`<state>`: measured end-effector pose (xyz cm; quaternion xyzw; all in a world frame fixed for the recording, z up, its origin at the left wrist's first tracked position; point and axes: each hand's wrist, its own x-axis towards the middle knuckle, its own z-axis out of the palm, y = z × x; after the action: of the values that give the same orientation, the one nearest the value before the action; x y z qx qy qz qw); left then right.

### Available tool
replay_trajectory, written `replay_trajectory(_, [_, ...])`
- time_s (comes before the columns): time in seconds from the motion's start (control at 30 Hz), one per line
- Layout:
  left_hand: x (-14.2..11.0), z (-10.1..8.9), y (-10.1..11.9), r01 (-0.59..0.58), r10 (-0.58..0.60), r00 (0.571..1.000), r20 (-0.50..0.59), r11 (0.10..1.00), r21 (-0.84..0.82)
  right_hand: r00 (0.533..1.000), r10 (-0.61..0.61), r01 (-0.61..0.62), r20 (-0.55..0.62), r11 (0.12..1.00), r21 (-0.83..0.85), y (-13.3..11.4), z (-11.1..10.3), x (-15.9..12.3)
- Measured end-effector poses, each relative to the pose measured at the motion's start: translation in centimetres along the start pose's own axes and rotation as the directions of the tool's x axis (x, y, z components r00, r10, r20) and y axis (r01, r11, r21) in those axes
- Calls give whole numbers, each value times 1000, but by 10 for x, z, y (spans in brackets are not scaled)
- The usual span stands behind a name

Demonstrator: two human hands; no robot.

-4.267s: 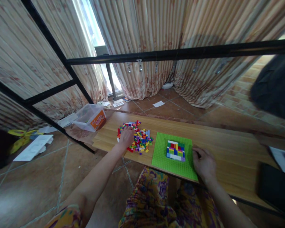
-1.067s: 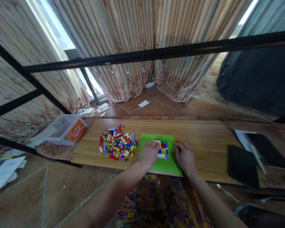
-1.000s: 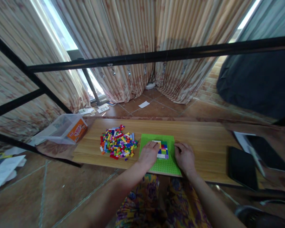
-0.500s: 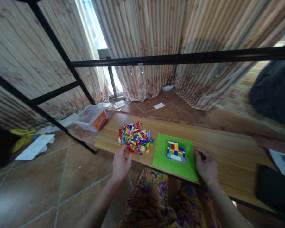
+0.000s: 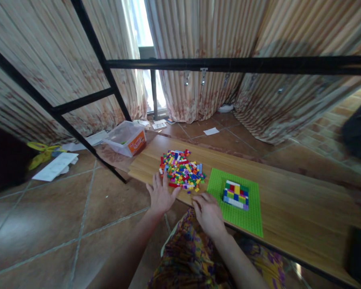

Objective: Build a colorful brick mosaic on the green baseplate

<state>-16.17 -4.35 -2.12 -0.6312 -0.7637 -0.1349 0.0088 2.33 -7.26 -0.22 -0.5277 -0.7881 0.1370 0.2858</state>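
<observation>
A heap of small multicoloured toy bricks (image 5: 182, 168) lies on the wooden board. My left hand (image 5: 161, 195) is at the heap's near left edge, fingers spread, with nothing visible in it. Close to its thumb lies a long red brick (image 5: 174, 185). My right hand (image 5: 209, 214) is at the board's front edge, between the heap and the green baseplate (image 5: 251, 222). Its fingers are curled together, and whatever they may hold is hidden. On the baseplate sits a low, flat block of joined bricks (image 5: 236, 195) in white, red, yellow, blue, green and purple.
A clear plastic box (image 5: 126, 138) with an orange label stands beyond the board's left end. Black metal bars (image 5: 228, 64) cross in front of the curtains. A dark object (image 5: 359, 257) rests at the right end. White papers (image 5: 55, 166) lie on the floor.
My right hand has moved left, from the baseplate's right side to the front of the heap. My left hand has spread its fingers at the heap's edge. The view has shifted.
</observation>
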Motion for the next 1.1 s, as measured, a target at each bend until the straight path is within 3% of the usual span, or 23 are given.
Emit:
replay_trajectory(0.17, [8, 0, 1, -15, 15, 1000, 20, 1000, 10, 999, 1, 3, 34, 993, -118, 7, 7, 21])
replay_trajectory(0.47, [17, 0, 11, -13, 15, 1000, 24, 995, -100, 1000, 2, -2, -5, 994, -113, 10, 14, 34])
replay_trajectory(0.6, [20, -1, 4, 8, -34, 997, -69, 938, -346, 997, -72, 70, -28, 995, -68, -4, 24, 39])
replay_trajectory(0.7, [26, 0, -8, 8, -116, 982, -146, 808, -589, 991, -131, 132, 11, 988, -86, -19, 33, 52])
replay_trajectory(0.77, [30, 0, -16, 39, -186, 971, -150, 743, -668, 987, -151, 157, 57, 979, -127, -28, 38, 63])
replay_trajectory(0.87, [36, 2, -24, 65, -224, 964, -147, 727, -683, 981, -151, 170, 119, 969, -179, -36, 43, 77])
replay_trajectory(1.1, [47, 8, -23, 3, -174, 964, -202, 764, -645, 975, -137, 168, 176, 970, -174, -32, 49, 89])
